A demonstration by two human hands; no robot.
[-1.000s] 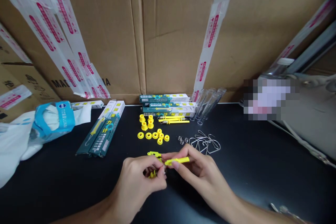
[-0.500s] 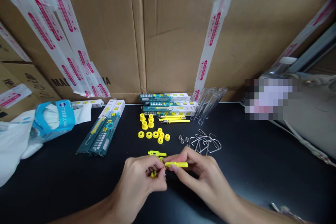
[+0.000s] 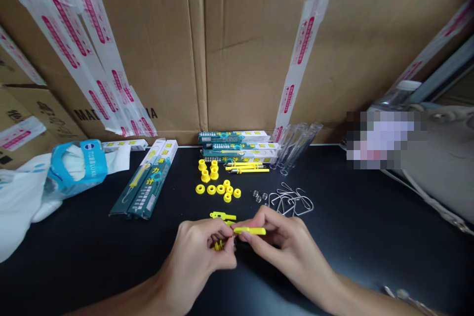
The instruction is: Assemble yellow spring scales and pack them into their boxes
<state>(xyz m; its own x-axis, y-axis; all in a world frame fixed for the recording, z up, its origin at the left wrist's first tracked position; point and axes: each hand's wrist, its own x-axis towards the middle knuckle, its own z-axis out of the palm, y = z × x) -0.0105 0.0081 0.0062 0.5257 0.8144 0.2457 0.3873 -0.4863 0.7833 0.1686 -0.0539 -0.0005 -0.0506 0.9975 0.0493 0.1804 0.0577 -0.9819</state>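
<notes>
My right hand (image 3: 281,237) pinches a flat yellow plastic strip (image 3: 252,231) between thumb and fingers, its free end pointing right. Fingers closed, my left hand (image 3: 203,252) meets the strip's left end. A small yellow ringed piece (image 3: 218,245) pokes out of its grip; the rest of that part is hidden by the fingers. A bit of metal shows at the thumb tip, too small to name. Just beyond the hands lies a yellow strip with holes (image 3: 222,216), and another yellow part is mostly covered by my left fingers.
Several yellow caps and rings (image 3: 214,174), yellow rods with springs (image 3: 247,170), small coils (image 3: 256,196), wire hooks (image 3: 291,201) and clear tubes (image 3: 296,148) lie beyond. Printed boxes (image 3: 151,182) and a tissue pack (image 3: 77,165) are left; a bag (image 3: 437,158) stands right.
The view has shifted slightly. Both hands keep nearly the same grip, and the yellow strip has barely tilted.
</notes>
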